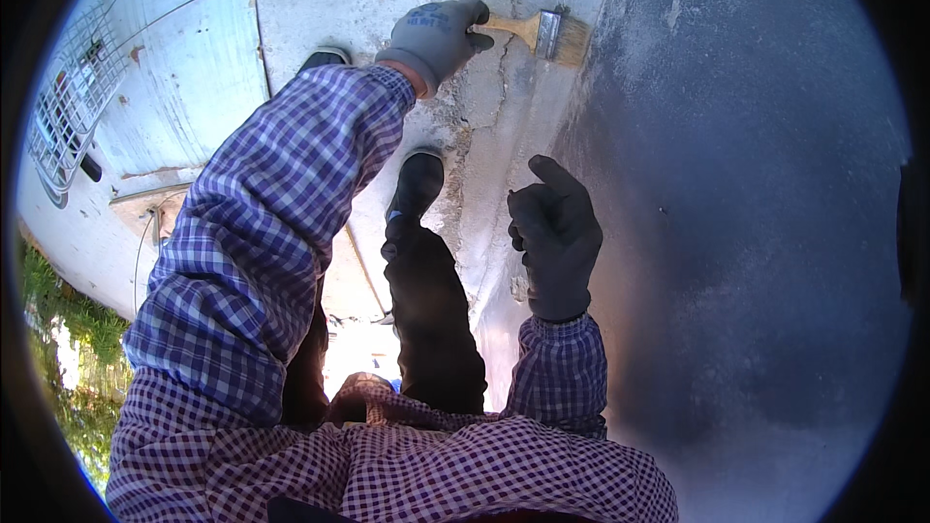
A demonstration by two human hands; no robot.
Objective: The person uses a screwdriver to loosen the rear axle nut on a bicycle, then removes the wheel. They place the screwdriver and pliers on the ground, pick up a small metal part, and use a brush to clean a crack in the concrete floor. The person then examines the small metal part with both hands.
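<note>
My left hand (438, 39), in a grey glove, is closed around the wooden handle of a flat paintbrush (547, 36). The brush has a metal band and pale tan bristles that point right, close to the foot of the dark grey wall (746, 165). Whether the bristle tips touch the wall, I cannot tell. My right hand (554, 237), in a dark grey glove, hangs nearer to me beside that wall. Its fingers are curled in and the thumb stands apart. Nothing shows in its grip.
Beneath the brush runs a worn concrete floor (484, 136) with a long crack. My dark shoe (420, 179) stands on it. Far left are a pale board (184, 58) and a white wire basket (73, 107). Green plants (73, 329) grow at the left edge.
</note>
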